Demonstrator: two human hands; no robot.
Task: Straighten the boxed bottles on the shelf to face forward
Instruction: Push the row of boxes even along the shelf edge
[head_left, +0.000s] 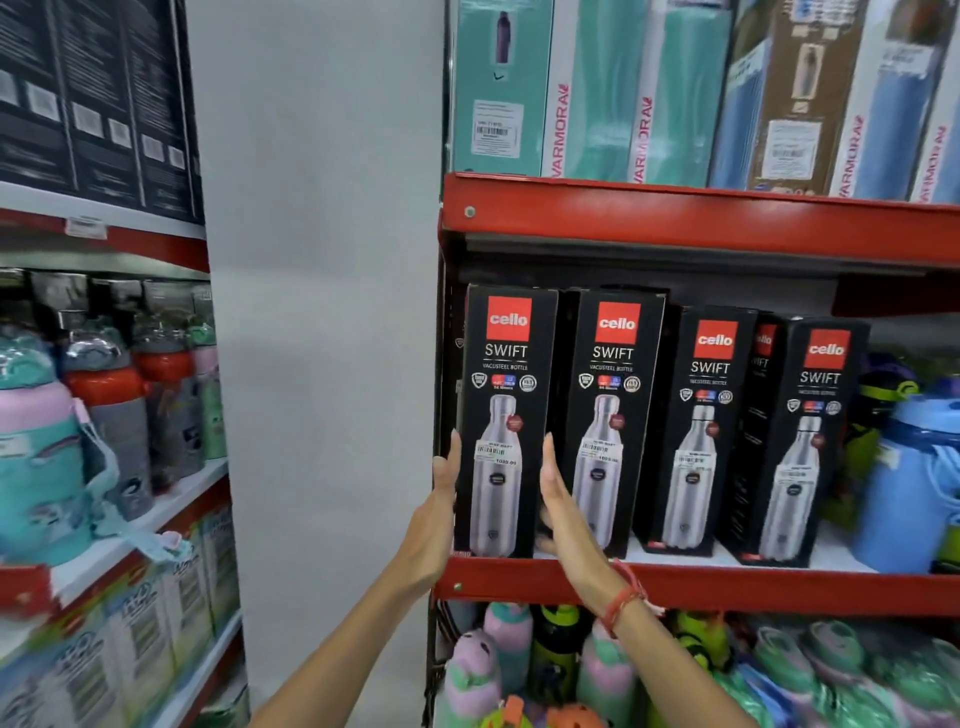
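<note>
One box (762, 344) half behind rightmost box (816, 447)

Flat hands (441, 506) (563, 506) flank the leftmost boxed bottle (501, 374).

Cello Swift boxes (696, 431) stand in a row on the middle shelf (727, 584), the leftmost box (501, 415) between left hand (441, 514) and right hand (563, 499); Varmora boxes (602, 104) above, children's bottles (519, 654) below.

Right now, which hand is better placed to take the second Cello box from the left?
Right. The right hand lies flat in the gap beside the second box, while the left hand presses the far side of the first box, which stands in its way.
</note>
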